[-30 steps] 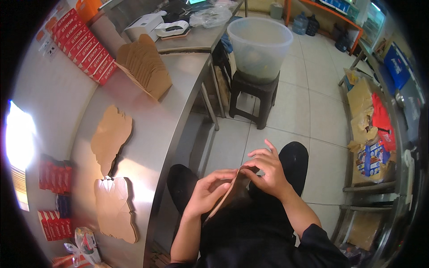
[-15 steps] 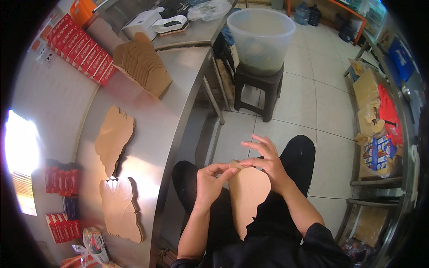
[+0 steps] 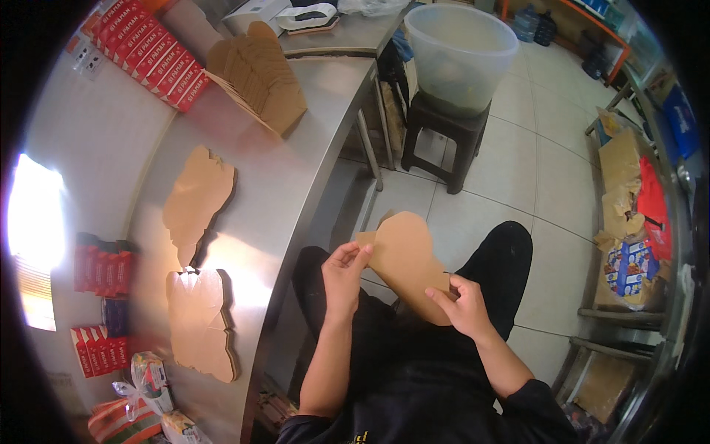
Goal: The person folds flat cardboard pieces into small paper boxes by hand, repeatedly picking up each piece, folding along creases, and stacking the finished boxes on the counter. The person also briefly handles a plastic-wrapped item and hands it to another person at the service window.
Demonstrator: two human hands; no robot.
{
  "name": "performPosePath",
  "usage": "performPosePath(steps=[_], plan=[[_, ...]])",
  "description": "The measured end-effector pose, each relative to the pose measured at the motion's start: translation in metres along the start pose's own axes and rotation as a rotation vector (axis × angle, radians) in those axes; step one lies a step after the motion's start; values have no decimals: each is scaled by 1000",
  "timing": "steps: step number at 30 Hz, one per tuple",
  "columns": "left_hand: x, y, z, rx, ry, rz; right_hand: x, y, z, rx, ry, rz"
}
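Note:
Over my lap I hold a brown cardboard blank (image 3: 405, 255), partly folded, with a rounded top and notched edges. My left hand (image 3: 343, 275) pinches its upper left flap between thumb and fingers. My right hand (image 3: 464, 305) grips its lower right edge, thumb on the near face and fingers behind. To my left on the steel table lie two piles of flat cardboard blanks, a farther pile (image 3: 198, 196) and a nearer pile (image 3: 198, 322). A nested stack of folded brown cardboard boxes (image 3: 259, 81) stands farther back on the same table.
Red boxes (image 3: 151, 55) are stacked along the wall behind the steel table (image 3: 285, 174). Ahead, a translucent tub (image 3: 460, 63) rests on a dark plastic stool (image 3: 444, 133). A shelf on the right holds cardboard and a blue patterned package (image 3: 631, 268). Bagged packages (image 3: 151, 385) sit at the table's near left.
The cardboard blank has turned and opened out toward me. My right hand has moved from its top down to its lower right edge. My left hand still pinches the upper left.

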State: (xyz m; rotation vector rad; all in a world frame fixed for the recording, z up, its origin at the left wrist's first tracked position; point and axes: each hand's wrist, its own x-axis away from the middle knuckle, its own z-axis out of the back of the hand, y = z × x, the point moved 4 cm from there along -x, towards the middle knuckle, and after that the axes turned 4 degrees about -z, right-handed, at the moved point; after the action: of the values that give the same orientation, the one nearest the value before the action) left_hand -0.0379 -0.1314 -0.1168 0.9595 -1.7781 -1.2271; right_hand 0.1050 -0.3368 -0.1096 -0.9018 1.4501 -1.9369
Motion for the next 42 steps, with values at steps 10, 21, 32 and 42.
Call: performPosePath(steps=[10,21,32,42], plan=[[-8,-24,26,-53,-18,61,-8,-2,-3,-85,-128,-1],[51,35,-34,-746,-404,-738,-26,-25,-2,173,-253,45],[44,15,-15,-682,-283,-467,-31,-42,-7,28,-13,127],[10,-34,39,138,115,122,-17,1,-5,-1,-144,-79]])
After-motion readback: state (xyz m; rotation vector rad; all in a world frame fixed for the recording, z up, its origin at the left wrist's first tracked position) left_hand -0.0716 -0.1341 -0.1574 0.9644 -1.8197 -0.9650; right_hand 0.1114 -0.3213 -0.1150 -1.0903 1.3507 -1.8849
